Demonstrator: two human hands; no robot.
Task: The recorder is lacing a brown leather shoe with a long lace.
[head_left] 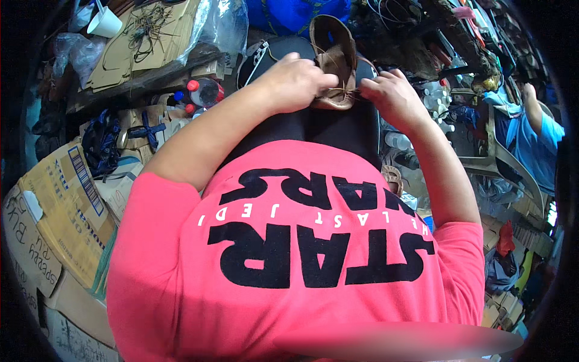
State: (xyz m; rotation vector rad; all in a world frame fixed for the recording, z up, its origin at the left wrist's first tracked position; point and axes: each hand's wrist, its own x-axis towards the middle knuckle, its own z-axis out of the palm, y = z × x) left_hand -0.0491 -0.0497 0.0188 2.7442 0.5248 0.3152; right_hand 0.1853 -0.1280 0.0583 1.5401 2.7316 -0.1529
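A brown leather shoe (335, 57) lies across my dark-clothed thighs, its opening facing up. Thin thread (345, 83) shows over its near part and runs toward my right hand (392, 98). The fingers of that hand are pinched together just right of the shoe, apparently on the thread. On the other side, my left hand (299, 81) is closed, with its thumb reaching to the shoe's left edge. Whatever its fingers grip is hidden. Beside the left wrist sits a dark rounded thing with a pale edge, partly covered.
Flattened cardboard (142, 45) with a bundle of thin strands lies far left, near a white cup (105, 23). Red-capped bottles (205, 92) stand left of my legs. Plastic bottles (435, 99) cluster right. A blue bag (295, 15) lies ahead. A person's blue-clothed arm (532, 108) shows far right, beside a chair (518, 163).
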